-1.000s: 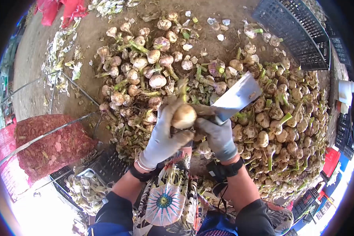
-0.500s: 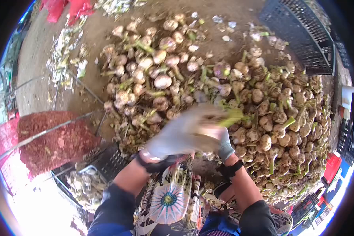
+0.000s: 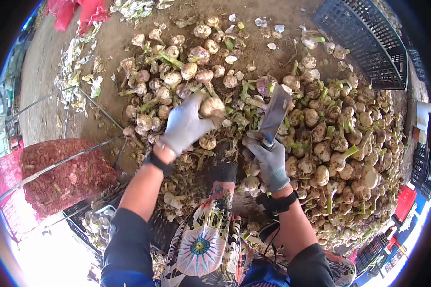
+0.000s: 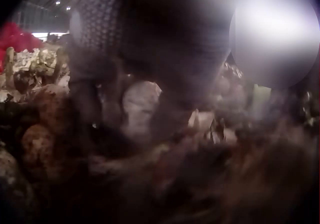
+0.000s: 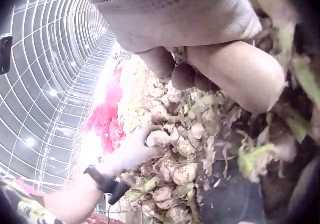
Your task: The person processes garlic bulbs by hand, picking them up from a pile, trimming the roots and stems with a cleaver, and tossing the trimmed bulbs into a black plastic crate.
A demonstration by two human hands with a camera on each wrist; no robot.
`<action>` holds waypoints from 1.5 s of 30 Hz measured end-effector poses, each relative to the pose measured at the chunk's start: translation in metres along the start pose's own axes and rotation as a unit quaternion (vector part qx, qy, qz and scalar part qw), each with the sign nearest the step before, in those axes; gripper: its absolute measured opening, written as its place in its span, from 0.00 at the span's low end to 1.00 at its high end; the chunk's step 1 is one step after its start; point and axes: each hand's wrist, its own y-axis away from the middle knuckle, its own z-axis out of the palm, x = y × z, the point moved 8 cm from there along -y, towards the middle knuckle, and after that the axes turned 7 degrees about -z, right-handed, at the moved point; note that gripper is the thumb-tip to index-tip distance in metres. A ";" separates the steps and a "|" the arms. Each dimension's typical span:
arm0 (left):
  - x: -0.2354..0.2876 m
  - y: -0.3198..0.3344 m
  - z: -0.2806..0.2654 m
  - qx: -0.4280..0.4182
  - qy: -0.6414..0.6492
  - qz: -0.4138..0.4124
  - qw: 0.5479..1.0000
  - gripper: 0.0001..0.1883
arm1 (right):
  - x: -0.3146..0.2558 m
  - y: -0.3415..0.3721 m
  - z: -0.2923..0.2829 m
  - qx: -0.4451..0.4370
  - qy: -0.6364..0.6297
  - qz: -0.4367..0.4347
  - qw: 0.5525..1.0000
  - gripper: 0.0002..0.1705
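Garlic (image 3: 212, 108) in left hand (image 3: 183, 125); cleaver (image 3: 276, 112) in right hand (image 3: 269, 162)

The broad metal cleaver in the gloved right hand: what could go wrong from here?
The cleaver is bare-bladed, so it might cut the grey-gloved left hand if they meet. The round, brownish-white garlic bulb between that hand's thumb and fingers could slip and roll over the uneven bulb pile.

On the ground (image 3: 117, 36), a spread of bulbs (image 3: 189, 71) lies across the middle and meets a larger heap (image 3: 340, 143) on the right, with a crate (image 3: 359, 45) beyond it at the far right. Netting (image 3: 88, 13) lies far left, loose peelings (image 3: 74, 62) nearer, then a filled sack (image 3: 69, 172) near left, beside a second crate (image 3: 75, 223) holding scraps (image 3: 95, 227).
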 end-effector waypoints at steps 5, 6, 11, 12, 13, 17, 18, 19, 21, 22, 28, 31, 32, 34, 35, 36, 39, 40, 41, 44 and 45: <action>0.050 0.042 0.007 0.028 0.023 0.082 0.996 0.44 | -0.027 0.001 0.025 -0.064 -0.139 -0.061 0.986 0.24; 0.051 0.045 0.008 0.035 0.052 0.103 0.993 0.43 | -0.031 0.004 0.029 -0.080 -0.161 -0.042 0.983 0.24; 0.021 0.053 0.038 -0.094 0.404 -0.088 0.906 0.34 | -0.037 0.012 0.031 -0.092 -0.015 -0.034 0.995 0.16; 0.021 0.056 0.038 -0.094 0.404 -0.088 0.906 0.34 | -0.036 0.016 0.030 -0.092 -0.015 -0.034 0.995 0.16; 0.017 0.060 0.040 -0.105 0.424 -0.120 0.892 0.33 | -0.056 0.021 0.025 -0.075 0.174 -0.177 0.966 0.15; 0.000 0.069 0.051 -0.105 0.487 -0.090 0.862 0.34 | -0.087 0.051 0.047 -0.081 0.516 -0.386 0.760 0.12; 0.001 0.069 0.049 -0.092 0.470 -0.065 0.876 0.36 | -0.084 0.055 0.054 -0.095 0.576 -0.379 0.718 0.11; 0.000 0.069 0.048 -0.093 0.470 -0.066 0.876 0.36 | -0.081 0.054 0.055 -0.101 0.601 -0.358 0.708 0.13; 0.003 0.069 0.044 -0.097 0.466 -0.045 0.878 0.36 | -0.076 0.053 0.055 -0.091 0.602 -0.356 0.709 0.13; 0.008 0.068 0.040 -0.099 0.464 -0.034 0.879 0.37 | -0.075 0.052 0.054 -0.081 0.603 -0.355 0.710 0.14; 0.021 0.073 0.031 -0.114 0.514 -0.155 0.836 0.37 | -0.084 0.056 0.052 -0.059 0.580 -0.378 0.719 0.13; 0.046 0.079 0.013 -0.119 0.356 0.024 0.927 0.39 | -0.054 0.020 0.014 -0.034 0.577 -0.224 0.785 0.12; 0.066 0.089 0.002 -0.126 0.377 0.089 0.913 0.39 | -0.048 -0.001 -0.018 0.035 0.615 -0.137 0.776 0.12; 0.072 0.093 0.016 -0.184 0.369 0.009 0.911 0.36 | -0.035 -0.002 -0.038 0.026 0.487 -0.194 0.851 0.13; 0.069 0.085 0.022 -0.188 0.331 -0.021 0.924 0.37 | -0.031 0.008 -0.022 -0.054 0.291 -0.121 0.948 0.13; 0.068 0.080 0.029 -0.205 0.387 -0.074 0.896 0.39 | -0.032 0.020 -0.010 -0.070 0.151 -0.047 0.985 0.15; 0.088 0.075 0.013 -0.017 0.055 0.224 0.973 0.43 | -0.018 0.019 0.019 -0.078 -0.270 0.007 0.960 0.18; 0.084 0.075 0.014 -0.015 0.053 0.223 0.973 0.43 | -0.016 0.017 0.018 -0.080 -0.270 0.007 0.959 0.18; 0.065 0.071 0.012 0.037 0.059 0.142 0.987 0.46 | -0.016 0.013 0.014 -0.095 -0.211 -0.027 0.972 0.17; 0.019 0.079 0.037 -0.032 0.516 -0.107 0.849 0.37 | -0.031 0.022 0.035 -0.129 -0.085 -0.076 0.985 0.12; 0.007 0.082 0.051 -0.084 0.546 -0.192 0.811 0.30 | -0.021 0.017 0.035 -0.132 -0.002 -0.113 0.985 0.11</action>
